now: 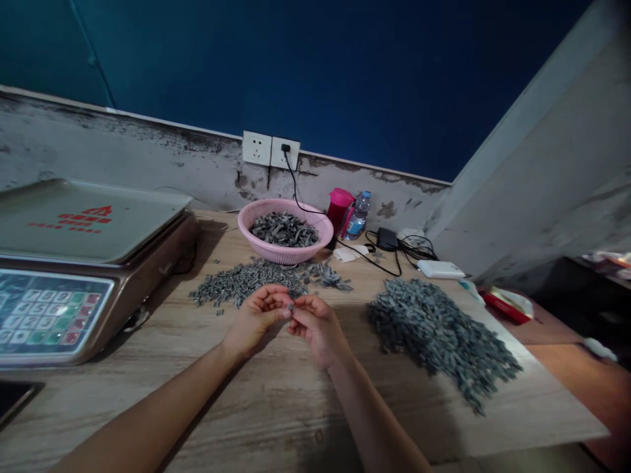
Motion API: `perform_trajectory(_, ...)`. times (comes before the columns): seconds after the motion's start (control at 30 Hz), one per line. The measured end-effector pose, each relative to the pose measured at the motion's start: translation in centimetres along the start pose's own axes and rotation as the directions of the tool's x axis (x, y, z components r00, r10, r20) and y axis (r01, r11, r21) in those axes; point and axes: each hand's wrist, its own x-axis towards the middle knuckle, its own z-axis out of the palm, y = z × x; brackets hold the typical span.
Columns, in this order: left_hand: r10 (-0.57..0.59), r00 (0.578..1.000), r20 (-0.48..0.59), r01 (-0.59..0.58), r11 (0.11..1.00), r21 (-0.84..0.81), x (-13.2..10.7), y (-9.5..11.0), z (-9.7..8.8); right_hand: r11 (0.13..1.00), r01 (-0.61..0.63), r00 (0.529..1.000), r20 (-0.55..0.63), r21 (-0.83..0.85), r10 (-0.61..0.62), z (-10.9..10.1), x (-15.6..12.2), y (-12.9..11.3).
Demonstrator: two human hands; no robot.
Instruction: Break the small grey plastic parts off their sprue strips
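My left hand and my right hand meet over the middle of the wooden table, fingers curled inward. Together they pinch a small grey plastic piece between the fingertips. Just beyond the hands lies a loose scatter of small grey pieces. A larger heap of the same grey pieces lies to the right of my right hand. A pink basket holding more grey pieces stands behind the scatter, near the wall.
A weighing scale with a keypad fills the left side. At the back stand a red cup, a water bottle, a charger with cables, a white box and a wall socket. The table edge runs along the right.
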Motion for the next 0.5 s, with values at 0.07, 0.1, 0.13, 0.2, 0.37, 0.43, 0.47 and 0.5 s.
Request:
perform_trajectory(0.07, 0.006, 0.999, 0.039, -0.008, 0.999, 0.044, 0.0, 0.2, 0.0, 0.999, 0.023, 1.000, 0.020, -0.030, -0.023, -0.2, 0.0, 0.0)
perform_trajectory(0.1, 0.003, 0.998, 0.061, -0.007, 0.998, 0.059, 0.1, 0.3, 0.0, 0.998, 0.035, 0.999, 0.034, -0.042, -0.034, -0.3, 0.0, 0.0)
perform_trajectory(0.13, 0.000, 0.997, 0.082, -0.006, 0.998, 0.070, 0.1, 0.5, 0.0, 0.997, 0.046, 0.998, 0.049, -0.054, -0.043, -0.3, 0.0, 0.1)
perform_trajectory(0.2, -0.007, 0.993, 0.115, -0.002, 0.997, 0.076, 0.1, 0.8, -0.1, 0.993, 0.066, 0.994, 0.093, -0.096, -0.057, -0.4, 0.0, 0.0)
perform_trajectory(0.37, -0.089, 0.984, 0.157, 0.079, 0.995, 0.069, 0.3, 1.4, -0.5, 0.818, 0.399, 0.911, 0.279, -0.413, -0.304, -0.7, 0.0, -0.9)
perform_trajectory(0.43, -0.138, 0.974, 0.181, 0.121, 0.987, 0.102, 0.3, 1.4, -0.5, 0.741, 0.443, 0.893, 0.321, -0.504, -0.315, -1.0, 0.0, -1.2)
perform_trajectory(0.47, -0.146, 0.972, 0.184, 0.124, 0.985, 0.123, 0.2, 1.3, -0.5, 0.761, 0.402, 0.912, 0.299, -0.509, -0.281, -1.1, 0.0, -1.2)
perform_trajectory(0.5, -0.135, 0.974, 0.182, 0.109, 0.983, 0.148, 0.2, 1.2, -0.5, 0.813, 0.334, 0.938, 0.252, -0.478, -0.237, -1.2, 0.0, -1.2)
